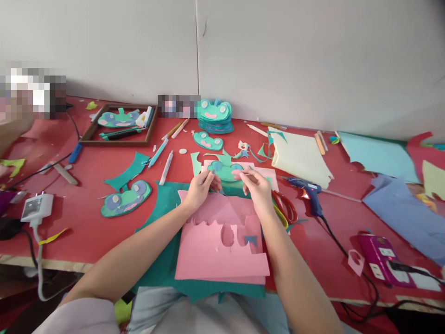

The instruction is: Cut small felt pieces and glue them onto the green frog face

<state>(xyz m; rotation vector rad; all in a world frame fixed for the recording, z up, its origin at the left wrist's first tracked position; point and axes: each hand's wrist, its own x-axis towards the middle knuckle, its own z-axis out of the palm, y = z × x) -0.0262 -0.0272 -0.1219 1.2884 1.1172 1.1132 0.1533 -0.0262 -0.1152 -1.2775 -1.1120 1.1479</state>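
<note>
My right hand pinches a small pink oval felt piece between thumb and fingertips. Just behind it lies a green felt frog face with blue eye patches, partly covered by my fingers. At that face's left side is my left hand, its fingers closed together; whatever is between them is hidden. Cut pink felt sheets with notches and a hole lie under my wrists, on top of a dark green felt sheet. Red-handled scissors rest beside my right wrist.
A blue glue gun with a cable lies to the right, near a purple power box. Finished frog faces are stacked by the wall. A brown frame, pens and a frog face are left. A person's arm shows far left.
</note>
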